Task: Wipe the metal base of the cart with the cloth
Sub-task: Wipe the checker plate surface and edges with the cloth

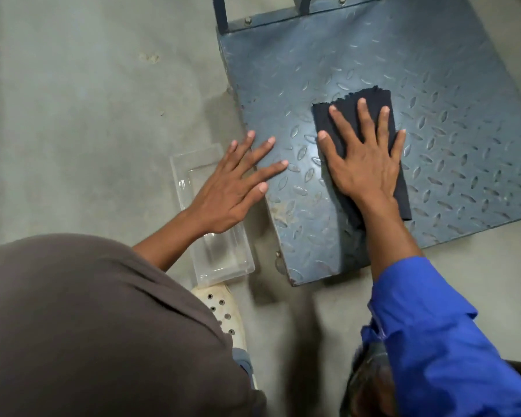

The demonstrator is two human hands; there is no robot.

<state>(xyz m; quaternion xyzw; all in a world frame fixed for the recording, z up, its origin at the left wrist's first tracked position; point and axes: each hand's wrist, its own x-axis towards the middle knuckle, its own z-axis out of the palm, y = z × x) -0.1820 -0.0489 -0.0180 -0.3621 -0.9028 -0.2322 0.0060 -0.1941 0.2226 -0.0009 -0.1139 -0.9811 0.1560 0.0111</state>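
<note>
The cart's blue-grey metal base [433, 100], a plate with raised oval treads, fills the upper right of the head view. A folded dark cloth [373, 103] lies flat on it near the middle. My right hand [364, 158] presses down on the cloth with straight, spread fingers. My left hand [235, 185] is spread flat at the base's left edge, its fingertips reaching over the metal; whether they touch it I cannot tell.
A clear plastic tray [223, 260] sits on the grey concrete floor [88, 115] just left of the base, partly under my left wrist. A white perforated shoe [223, 311] is below it. The cart's upright posts [220, 13] rise at the far edge.
</note>
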